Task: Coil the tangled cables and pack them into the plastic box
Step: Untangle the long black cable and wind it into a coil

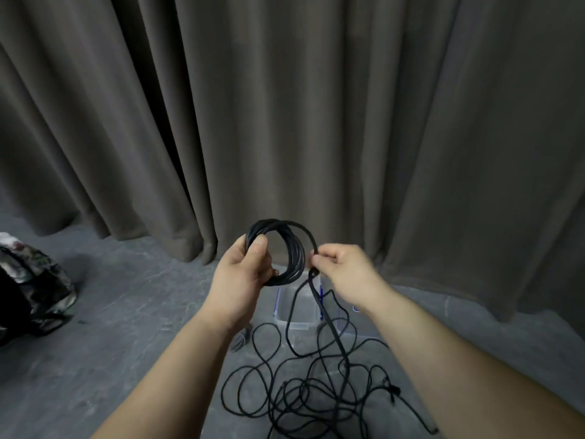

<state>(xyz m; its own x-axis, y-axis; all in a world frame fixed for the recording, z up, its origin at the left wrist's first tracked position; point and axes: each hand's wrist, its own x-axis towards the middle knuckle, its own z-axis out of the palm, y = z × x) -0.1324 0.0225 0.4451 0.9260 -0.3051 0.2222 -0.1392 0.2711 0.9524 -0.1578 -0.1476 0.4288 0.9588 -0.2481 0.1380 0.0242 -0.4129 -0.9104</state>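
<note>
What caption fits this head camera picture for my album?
Left hand holds black cable coil; right hand pinches the next loop above a clear plastic box.

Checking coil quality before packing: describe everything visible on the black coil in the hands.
The black coil is several loops of thin, matte, round cable, gathered into a rough ring held upright in the air in front of the curtain. The left hand grips its left side, thumb over the strands. The right hand pinches the strand leaving its right edge. From there the cable drops to a loose tangle on the floor, in front of the clear plastic box.
</note>
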